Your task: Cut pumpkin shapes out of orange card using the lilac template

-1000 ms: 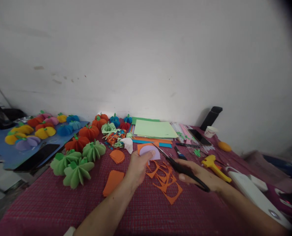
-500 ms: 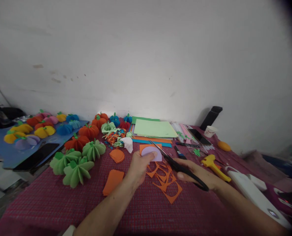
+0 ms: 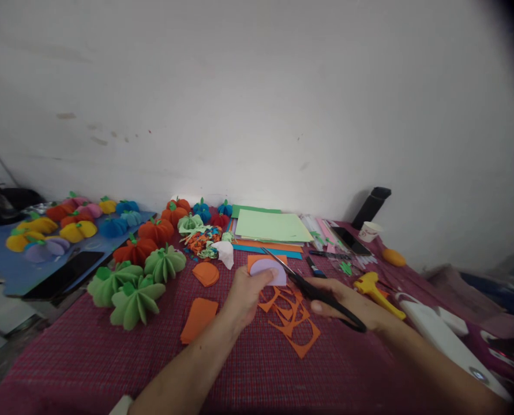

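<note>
My left hand (image 3: 248, 293) pinches a purple paper half-disc (image 3: 265, 267) against a piece of orange paper (image 3: 255, 260) behind it. Black-handled scissors (image 3: 326, 297) are in my right hand (image 3: 345, 302), their blades pointing up and left along the right side of the papers. How far the blades are apart is hard to see. Under and in front of my hands lie orange paper offcuts (image 3: 297, 325) with curved holes. Left of my left hand are rounded orange paper pieces (image 3: 206, 274) and a stack of orange rectangles (image 3: 199, 320).
Green paper pumpkins (image 3: 136, 301) and orange ones (image 3: 156, 231) stand at left, beside shredded paper (image 3: 205, 239). Coloured sheets (image 3: 274, 226) are stacked at the back. A yellow glue gun (image 3: 380, 294), a paper cup (image 3: 369, 231) and a white device (image 3: 451, 346) are at right.
Both hands stay nearly in place. The purple half-disc and orange paper have shifted very slightly to the right against the scissors.
</note>
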The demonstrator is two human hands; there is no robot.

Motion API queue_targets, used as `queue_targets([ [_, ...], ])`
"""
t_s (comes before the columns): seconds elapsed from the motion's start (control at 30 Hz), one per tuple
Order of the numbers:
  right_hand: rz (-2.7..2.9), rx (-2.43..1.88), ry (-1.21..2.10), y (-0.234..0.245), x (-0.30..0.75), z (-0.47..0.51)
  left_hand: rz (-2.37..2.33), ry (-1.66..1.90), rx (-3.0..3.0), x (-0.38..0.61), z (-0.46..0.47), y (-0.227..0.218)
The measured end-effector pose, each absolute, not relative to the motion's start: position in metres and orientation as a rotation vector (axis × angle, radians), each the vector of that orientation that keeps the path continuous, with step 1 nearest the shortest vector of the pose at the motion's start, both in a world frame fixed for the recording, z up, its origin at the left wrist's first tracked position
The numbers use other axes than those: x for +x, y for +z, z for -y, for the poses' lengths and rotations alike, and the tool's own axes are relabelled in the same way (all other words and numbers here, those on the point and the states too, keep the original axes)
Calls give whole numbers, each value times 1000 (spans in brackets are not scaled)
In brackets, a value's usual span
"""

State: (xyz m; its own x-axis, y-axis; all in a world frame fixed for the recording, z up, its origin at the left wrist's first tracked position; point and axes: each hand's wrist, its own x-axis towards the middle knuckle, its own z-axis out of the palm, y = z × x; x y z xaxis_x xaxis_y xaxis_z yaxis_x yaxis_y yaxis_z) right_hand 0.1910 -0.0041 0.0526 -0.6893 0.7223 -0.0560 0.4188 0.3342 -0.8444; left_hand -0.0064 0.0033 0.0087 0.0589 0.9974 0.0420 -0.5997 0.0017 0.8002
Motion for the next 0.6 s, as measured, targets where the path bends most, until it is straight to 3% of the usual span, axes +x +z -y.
queue_targets([
  [0.6, 2344, -1073, 1379, 69, 207, -2, -634, 1330, 802, -6, -1, 7],
])
